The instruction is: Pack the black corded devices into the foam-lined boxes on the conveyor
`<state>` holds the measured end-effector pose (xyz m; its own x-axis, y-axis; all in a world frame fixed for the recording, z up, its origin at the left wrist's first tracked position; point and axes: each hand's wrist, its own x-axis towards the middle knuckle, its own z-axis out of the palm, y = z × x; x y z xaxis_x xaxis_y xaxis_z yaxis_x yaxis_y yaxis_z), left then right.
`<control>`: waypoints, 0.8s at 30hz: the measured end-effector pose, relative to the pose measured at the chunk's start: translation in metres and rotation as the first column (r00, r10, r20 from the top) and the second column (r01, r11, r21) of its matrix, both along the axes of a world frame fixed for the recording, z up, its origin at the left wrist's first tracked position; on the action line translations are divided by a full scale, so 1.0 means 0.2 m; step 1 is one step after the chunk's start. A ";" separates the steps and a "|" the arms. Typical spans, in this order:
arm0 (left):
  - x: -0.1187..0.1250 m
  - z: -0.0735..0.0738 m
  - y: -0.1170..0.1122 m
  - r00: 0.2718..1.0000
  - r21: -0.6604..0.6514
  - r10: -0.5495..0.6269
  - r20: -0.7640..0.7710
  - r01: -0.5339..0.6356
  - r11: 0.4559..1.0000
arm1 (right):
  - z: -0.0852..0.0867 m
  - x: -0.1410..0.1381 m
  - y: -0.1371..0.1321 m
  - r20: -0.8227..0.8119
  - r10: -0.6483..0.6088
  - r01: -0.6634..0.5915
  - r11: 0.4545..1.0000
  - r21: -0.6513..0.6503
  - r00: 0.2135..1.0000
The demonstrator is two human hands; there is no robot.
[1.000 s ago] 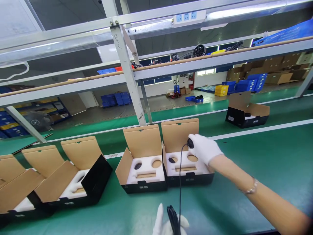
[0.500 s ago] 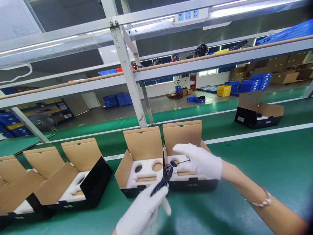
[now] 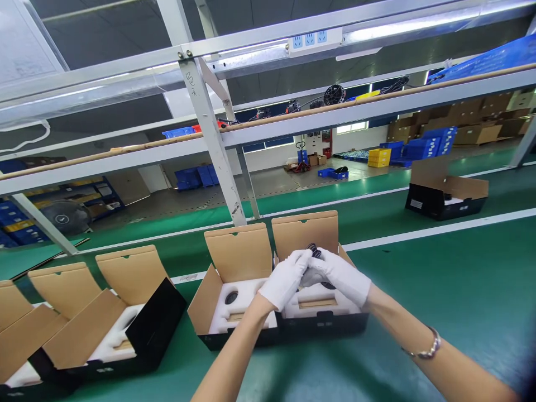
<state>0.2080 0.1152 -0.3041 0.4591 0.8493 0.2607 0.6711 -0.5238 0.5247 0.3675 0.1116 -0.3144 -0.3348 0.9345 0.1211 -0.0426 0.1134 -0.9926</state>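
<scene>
My two white-gloved hands meet above an open black-and-brown box (image 3: 305, 230) lined with white foam. A coiled black cable (image 3: 314, 250) pokes up between them, close to the inside of the raised lid. My left hand (image 3: 288, 277) is closed on the coil from the left, and my right hand (image 3: 342, 277) grips it from the other side. Most of the cable is hidden by the gloves. Beneath my right hand a dark round piece (image 3: 329, 285) shows in part. Touching on the left stands a similar open box (image 3: 238, 251), with a black round item (image 3: 231, 297) in its foam insert (image 3: 251, 287).
More open boxes (image 3: 125, 268) line the green worktop (image 3: 427, 279) at the left. Another open box (image 3: 427, 195) sits farther back at the right. A metal upright (image 3: 213, 139) and a loaded shelf (image 3: 355, 113) rise behind the boxes.
My left hand has moved up and right with the cable to meet my right hand over the right-hand box. The cable's end, earlier stretched toward my right hand, is now hidden.
</scene>
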 end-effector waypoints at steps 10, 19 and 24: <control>0.00 0.01 0.28 0.870 -0.210 -0.191 -0.455 0.104 0.972 | -0.10 0.13 0.10 0.598 -0.627 -0.115 0.636 0.763 0.499; -0.05 0.07 0.27 0.991 -0.388 -0.103 -0.090 0.061 0.920 | -0.06 0.21 0.11 0.635 -0.734 0.231 0.679 0.697 0.242; 0.01 0.05 0.21 0.939 -0.582 -0.067 0.339 0.265 0.769 | -0.16 0.06 0.09 0.400 -0.907 -0.002 0.403 0.915 0.132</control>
<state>0.2096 0.1568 -0.2935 0.5977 0.7884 -0.1458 0.3749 -0.1141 0.9200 0.3804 0.1296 -0.3459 -0.1660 0.6654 0.7278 0.9781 0.2051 0.0355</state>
